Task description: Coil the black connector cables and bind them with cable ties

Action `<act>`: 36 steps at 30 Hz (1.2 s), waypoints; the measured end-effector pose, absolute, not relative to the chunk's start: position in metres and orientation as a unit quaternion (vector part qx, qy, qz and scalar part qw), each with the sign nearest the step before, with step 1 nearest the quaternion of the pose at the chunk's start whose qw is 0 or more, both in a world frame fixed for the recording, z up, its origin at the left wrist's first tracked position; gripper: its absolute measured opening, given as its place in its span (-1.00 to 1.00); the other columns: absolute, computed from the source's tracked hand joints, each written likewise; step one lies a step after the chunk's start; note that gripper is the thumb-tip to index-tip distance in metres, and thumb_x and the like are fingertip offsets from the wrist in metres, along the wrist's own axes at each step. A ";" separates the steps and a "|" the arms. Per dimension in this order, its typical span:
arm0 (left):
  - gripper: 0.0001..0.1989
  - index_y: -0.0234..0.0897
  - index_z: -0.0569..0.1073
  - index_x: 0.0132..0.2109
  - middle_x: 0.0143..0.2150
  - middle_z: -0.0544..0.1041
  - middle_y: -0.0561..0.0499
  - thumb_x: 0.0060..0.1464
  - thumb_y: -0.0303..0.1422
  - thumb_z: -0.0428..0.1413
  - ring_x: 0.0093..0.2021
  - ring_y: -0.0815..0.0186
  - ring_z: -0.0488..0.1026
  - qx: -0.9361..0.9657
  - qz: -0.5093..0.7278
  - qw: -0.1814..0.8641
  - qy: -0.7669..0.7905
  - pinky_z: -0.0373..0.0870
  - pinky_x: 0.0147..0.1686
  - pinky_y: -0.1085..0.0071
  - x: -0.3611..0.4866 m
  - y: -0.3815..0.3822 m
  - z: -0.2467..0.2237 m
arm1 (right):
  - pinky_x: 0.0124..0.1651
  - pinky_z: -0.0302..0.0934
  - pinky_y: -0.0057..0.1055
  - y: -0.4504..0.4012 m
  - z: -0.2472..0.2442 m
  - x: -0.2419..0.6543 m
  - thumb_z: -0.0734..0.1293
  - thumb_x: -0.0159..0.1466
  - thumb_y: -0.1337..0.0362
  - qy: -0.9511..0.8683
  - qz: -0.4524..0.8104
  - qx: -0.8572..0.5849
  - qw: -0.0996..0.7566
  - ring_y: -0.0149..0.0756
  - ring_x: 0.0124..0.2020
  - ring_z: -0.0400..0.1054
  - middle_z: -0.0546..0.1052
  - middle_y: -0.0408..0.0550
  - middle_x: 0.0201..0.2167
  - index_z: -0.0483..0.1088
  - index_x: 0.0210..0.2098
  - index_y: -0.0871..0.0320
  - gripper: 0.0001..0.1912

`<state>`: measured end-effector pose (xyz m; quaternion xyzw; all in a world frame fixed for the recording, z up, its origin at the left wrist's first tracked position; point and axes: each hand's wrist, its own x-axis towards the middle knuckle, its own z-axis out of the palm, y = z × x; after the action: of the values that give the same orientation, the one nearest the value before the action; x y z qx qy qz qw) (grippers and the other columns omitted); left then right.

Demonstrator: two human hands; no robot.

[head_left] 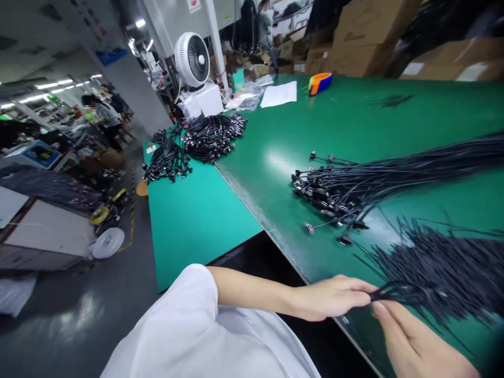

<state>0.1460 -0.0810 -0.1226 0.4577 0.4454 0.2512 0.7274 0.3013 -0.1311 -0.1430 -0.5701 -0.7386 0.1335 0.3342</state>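
My left hand (334, 298) reaches over the front edge of the green table, its fingers pinched on the ends of some thin black cables (401, 290). My right hand (417, 336) is close beside it at the lower right, thumb and finger closed at the same cables; its other fingers are partly hidden. Those cables lead right into a thick heap of loose black cable ends (452, 262). Behind that heap lies a long bundle of black cables (413, 170), its metal-tipped connectors (326, 197) fanned out towards the left.
More coiled black cables (214, 136) lie at the far left of the tables, near a white fan (192, 60). A white paper sheet (279, 94) and an orange and blue tape roll (320, 83) lie at the back. Cardboard boxes (362, 37) stand beyond. People (106, 115) are in the left background.
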 end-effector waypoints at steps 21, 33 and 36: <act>-0.64 -0.28 0.65 -0.18 -0.26 0.46 -0.07 0.23 -0.33 -0.05 -0.22 0.31 0.42 0.774 0.126 0.577 0.229 0.39 -0.05 0.34 0.100 -0.085 -0.086 | -0.38 0.01 -0.45 -0.149 -0.116 0.293 0.14 0.34 -0.01 -0.586 0.422 -0.597 0.349 -0.41 -0.49 0.15 0.31 -0.17 -0.59 0.21 -0.55 0.15 -0.55; -0.41 -0.31 0.47 0.14 0.12 0.46 -0.18 0.20 0.06 0.04 0.12 0.13 0.40 0.675 0.107 0.671 0.287 0.33 0.18 0.20 0.115 -0.076 -0.110 | -0.33 0.06 -0.43 -0.159 -0.113 0.288 0.24 0.29 -0.07 -0.539 0.549 -0.527 0.362 -0.40 -0.46 0.20 0.36 -0.13 -0.52 0.31 -0.48 0.18 -0.55; -0.44 -0.28 0.38 0.24 0.17 0.39 -0.17 0.18 -0.11 0.14 0.17 0.15 0.37 0.745 0.104 0.589 0.295 0.29 0.23 0.22 0.117 -0.080 -0.103 | -0.51 -0.15 -0.46 -0.158 -0.126 0.285 0.24 0.26 -0.13 -0.415 0.644 -0.497 0.407 -0.50 -0.61 -0.09 0.19 -0.23 -0.61 0.26 -0.45 0.15 -0.54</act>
<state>0.1172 -0.0802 -0.1027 0.7453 0.2947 0.1041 0.5890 0.2847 -0.1580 -0.1257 -0.4971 -0.4153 0.6442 0.4067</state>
